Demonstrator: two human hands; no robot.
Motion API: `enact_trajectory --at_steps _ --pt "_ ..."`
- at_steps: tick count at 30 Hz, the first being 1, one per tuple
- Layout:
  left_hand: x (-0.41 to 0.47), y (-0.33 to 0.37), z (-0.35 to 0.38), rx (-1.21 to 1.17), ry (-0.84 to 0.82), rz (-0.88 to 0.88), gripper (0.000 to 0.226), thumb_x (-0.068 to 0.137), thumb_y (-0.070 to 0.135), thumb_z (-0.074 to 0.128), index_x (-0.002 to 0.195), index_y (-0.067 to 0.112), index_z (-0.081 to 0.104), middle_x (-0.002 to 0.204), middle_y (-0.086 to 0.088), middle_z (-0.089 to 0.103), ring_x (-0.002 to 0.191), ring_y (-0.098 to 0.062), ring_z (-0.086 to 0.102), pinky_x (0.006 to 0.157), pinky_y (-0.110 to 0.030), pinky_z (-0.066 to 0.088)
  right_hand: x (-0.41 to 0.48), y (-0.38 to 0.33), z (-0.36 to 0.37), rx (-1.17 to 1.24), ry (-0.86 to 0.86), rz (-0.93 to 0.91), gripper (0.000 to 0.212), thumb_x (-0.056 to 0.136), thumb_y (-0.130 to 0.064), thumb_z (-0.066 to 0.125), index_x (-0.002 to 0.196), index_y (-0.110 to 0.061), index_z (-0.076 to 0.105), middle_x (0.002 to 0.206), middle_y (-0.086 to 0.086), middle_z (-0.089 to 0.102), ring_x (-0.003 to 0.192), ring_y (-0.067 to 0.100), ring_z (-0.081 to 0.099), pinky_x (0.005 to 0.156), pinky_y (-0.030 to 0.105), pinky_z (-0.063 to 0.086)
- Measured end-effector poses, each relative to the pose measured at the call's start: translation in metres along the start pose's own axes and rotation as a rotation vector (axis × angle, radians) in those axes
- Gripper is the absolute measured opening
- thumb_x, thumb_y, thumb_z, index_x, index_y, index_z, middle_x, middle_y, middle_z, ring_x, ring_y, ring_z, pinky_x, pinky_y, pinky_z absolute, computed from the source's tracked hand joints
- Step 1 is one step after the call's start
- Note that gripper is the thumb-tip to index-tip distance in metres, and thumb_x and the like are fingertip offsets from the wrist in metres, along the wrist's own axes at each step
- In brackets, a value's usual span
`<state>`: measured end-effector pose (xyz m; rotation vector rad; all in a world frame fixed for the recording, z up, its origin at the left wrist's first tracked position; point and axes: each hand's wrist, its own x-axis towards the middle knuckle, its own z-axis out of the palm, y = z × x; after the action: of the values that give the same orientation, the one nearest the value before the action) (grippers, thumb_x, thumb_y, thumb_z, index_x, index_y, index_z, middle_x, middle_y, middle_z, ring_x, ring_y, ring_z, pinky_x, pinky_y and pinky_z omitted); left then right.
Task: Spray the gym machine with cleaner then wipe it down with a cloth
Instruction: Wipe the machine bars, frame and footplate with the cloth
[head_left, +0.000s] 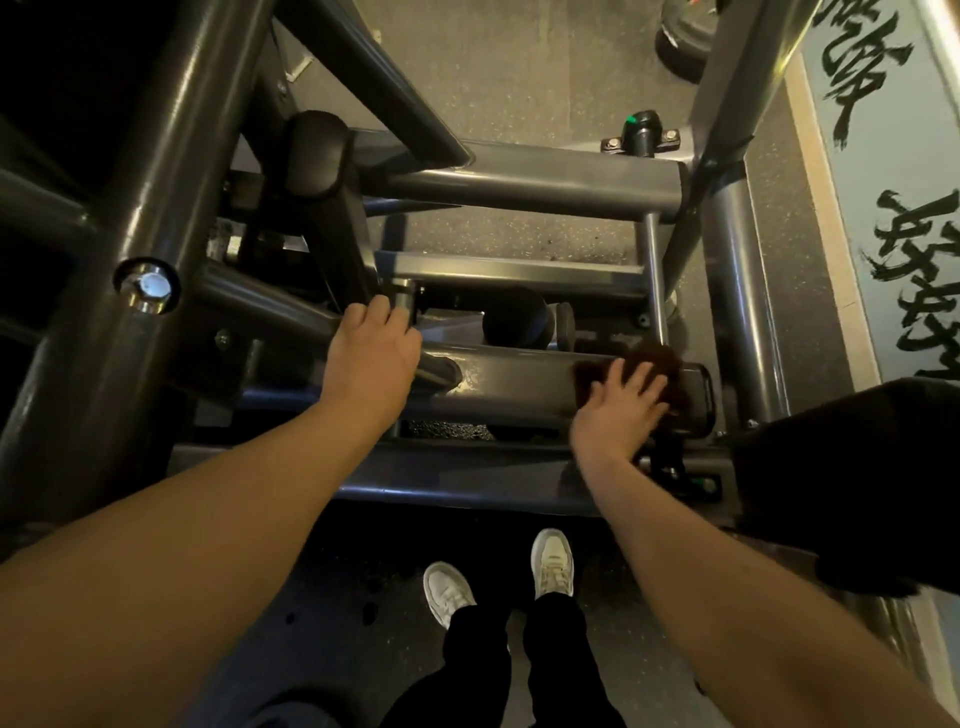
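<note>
Dark brown cloth (655, 358) atop grey tubular gym machine's (519, 375) low bar.

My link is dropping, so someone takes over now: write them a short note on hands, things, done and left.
Left hand grips a frame tube, bracing.
Right hand, fingers spread, presses the cloth flat on the low bar near its end.
No sprayer in view; whether the bar was sprayed cannot be told.
Wiping is under way there.
Left: the rest of the bar and the frame tubes around it.

Cloth (661, 355) on machine frame (519, 379)
</note>
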<state>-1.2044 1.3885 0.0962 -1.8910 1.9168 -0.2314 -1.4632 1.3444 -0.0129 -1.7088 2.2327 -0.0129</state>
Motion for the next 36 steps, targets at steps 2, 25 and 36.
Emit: enact_trajectory --at_steps 2,25,36 --pt "0.001 0.000 0.001 0.001 0.014 0.002 0.038 0.092 0.040 0.069 0.125 0.022 0.059 0.124 -0.002 0.055 0.119 -0.025 0.046 0.097 -0.038 0.038 -0.032 -0.034 0.016 0.004 -0.032 -0.247 0.052 0.109 -0.031 0.036 0.160 -0.025 0.029 0.171 0.009 0.013 0.159 0.031 -0.002 0.128 0.052 -0.002" --pt "-0.049 0.044 0.032 -1.542 0.134 -1.006 0.038 0.094 0.036 0.073 0.125 0.030 0.053 0.120 0.014 0.062 0.106 -0.003 0.061 0.095 -0.033 0.053 -0.021 -0.084 0.032 0.278 -0.210 -0.929 0.058 0.097 -0.012 0.066 0.151 -0.022 0.048 0.160 0.001 0.041 0.153 0.013 0.023 0.128 0.036 0.010" --pt "-0.043 0.043 0.043 -1.852 0.259 -1.102 0.051 0.089 0.021 0.080 0.133 0.025 0.052 0.116 0.015 0.068 0.106 0.008 0.063 0.096 -0.014 0.044 -0.029 -0.012 0.024 0.009 -0.045 -1.072 0.065 0.085 -0.010 0.079 0.145 -0.021 0.057 0.154 0.002 0.051 0.150 0.021 0.035 0.124 0.045 0.028"
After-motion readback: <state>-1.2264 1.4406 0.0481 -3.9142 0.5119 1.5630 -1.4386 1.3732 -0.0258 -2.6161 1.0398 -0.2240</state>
